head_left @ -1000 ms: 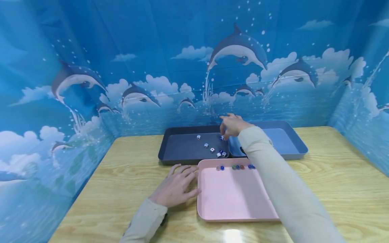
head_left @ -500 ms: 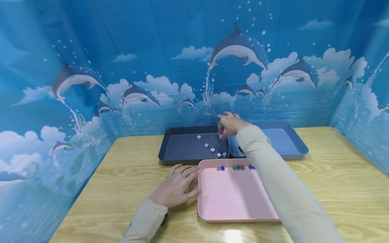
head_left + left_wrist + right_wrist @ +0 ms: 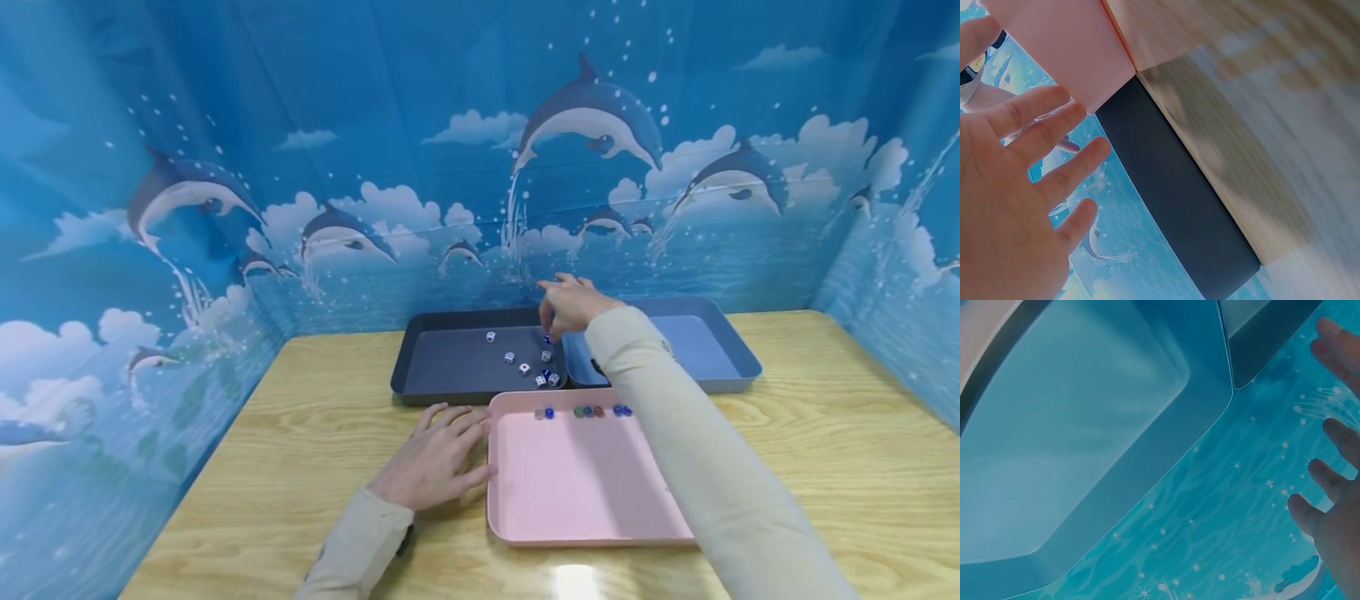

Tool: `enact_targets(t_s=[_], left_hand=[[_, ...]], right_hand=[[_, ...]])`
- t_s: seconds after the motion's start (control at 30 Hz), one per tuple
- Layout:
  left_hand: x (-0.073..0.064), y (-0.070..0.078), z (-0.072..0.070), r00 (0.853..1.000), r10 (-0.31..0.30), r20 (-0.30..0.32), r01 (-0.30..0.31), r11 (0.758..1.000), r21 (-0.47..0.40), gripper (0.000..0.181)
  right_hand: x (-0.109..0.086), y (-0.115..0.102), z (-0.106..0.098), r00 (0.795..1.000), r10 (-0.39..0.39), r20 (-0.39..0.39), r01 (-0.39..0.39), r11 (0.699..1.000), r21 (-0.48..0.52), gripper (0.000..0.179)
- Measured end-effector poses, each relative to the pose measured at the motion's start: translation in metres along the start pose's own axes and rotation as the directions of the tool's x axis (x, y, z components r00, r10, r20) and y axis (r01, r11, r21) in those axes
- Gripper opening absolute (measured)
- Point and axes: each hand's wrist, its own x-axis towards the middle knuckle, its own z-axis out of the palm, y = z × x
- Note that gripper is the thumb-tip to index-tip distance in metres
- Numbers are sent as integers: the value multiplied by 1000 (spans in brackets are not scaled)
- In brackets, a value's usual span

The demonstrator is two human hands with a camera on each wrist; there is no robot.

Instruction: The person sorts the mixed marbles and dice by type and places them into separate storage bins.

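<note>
Over the right end of the dark tray (image 3: pixel 450 362), my right hand (image 3: pixel 576 307) points down with thumb and index tips close together. A blue-and-white die (image 3: pixel 547 338) shows right at these fingertips. In the right wrist view the right hand (image 3: pixel 1341 531) has its other fingers spread, and nothing shows between thumb and index. Just below, another die (image 3: pixel 546 356) lies in the dark tray among several dice, including a white die (image 3: pixel 491 337) farther left. My left hand (image 3: pixel 435 462), fingers spread, rests at the left rim of the pink tray (image 3: pixel 570 500).
Several glass marbles lie in a row along the pink tray's far side, among them a blue marble (image 3: pixel 549 413) and a green marble (image 3: pixel 579 412). A blue tray (image 3: pixel 738 358) adjoins the dark one. Behind stands a dolphin-print curtain (image 3: pixel 450 167); all rests on a wooden table (image 3: pixel 300 467).
A die now lies in the dark tray below my right fingertips, where none lay before. The right hand has barely shifted; my left hand stays in place.
</note>
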Motion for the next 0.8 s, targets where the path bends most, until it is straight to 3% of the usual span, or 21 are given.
enact_targets(t_s=[0.53,0.8], left_hand=[[0,0,2,1000,5,-3,-5,1000,-6,58],[-1,-1,1,1000,20,-20,-20,1000,-5,57]], right_hand=[[-4,2,3,999,-39,-12,40,999,34,5],[-14,8,3,996,-73,-57,76,996,50,7]])
